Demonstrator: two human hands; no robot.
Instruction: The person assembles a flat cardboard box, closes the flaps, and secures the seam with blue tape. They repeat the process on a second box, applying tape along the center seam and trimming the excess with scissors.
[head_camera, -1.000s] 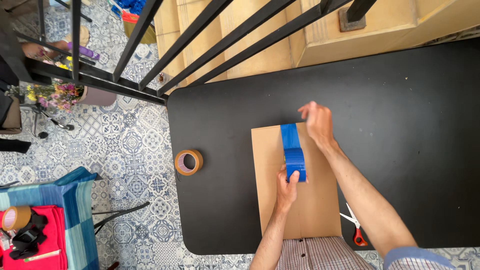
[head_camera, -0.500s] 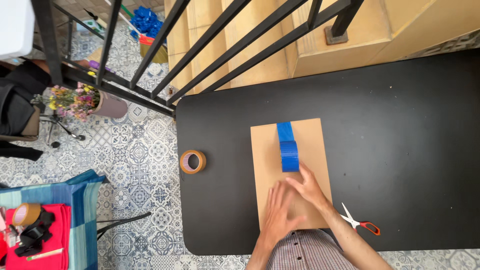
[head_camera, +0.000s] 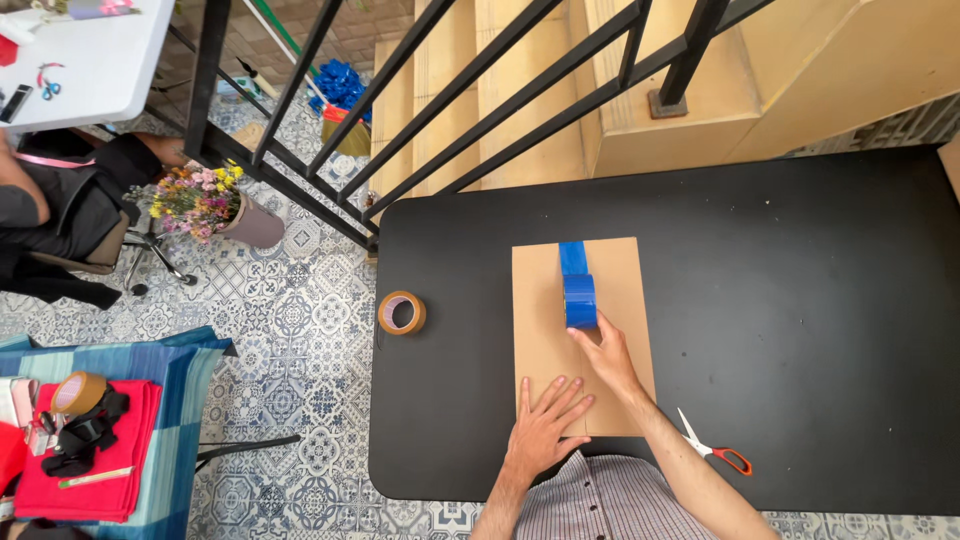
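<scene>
A flat brown cardboard box (head_camera: 540, 300) lies on the black table (head_camera: 800, 300). A strip of blue tape (head_camera: 572, 255) runs down its middle from the far edge to a blue tape roll (head_camera: 580, 298). My right hand (head_camera: 606, 352) grips the near side of that roll. My left hand (head_camera: 545, 425) lies flat on the near part of the cardboard, fingers spread, holding nothing.
A brown tape roll (head_camera: 401, 312) sits at the table's left edge. Orange-handled scissors (head_camera: 715, 450) lie near my right forearm. Black railing (head_camera: 480, 110) and steps stand beyond the table. A seated person (head_camera: 60, 200), a flower pot (head_camera: 250, 222) and a blue-covered table (head_camera: 160, 440) are on the left.
A second ago my right hand was at the cardboard's far end and my left held the roll. Both hands came near; now the right hand holds the roll and the left presses the cardboard.
</scene>
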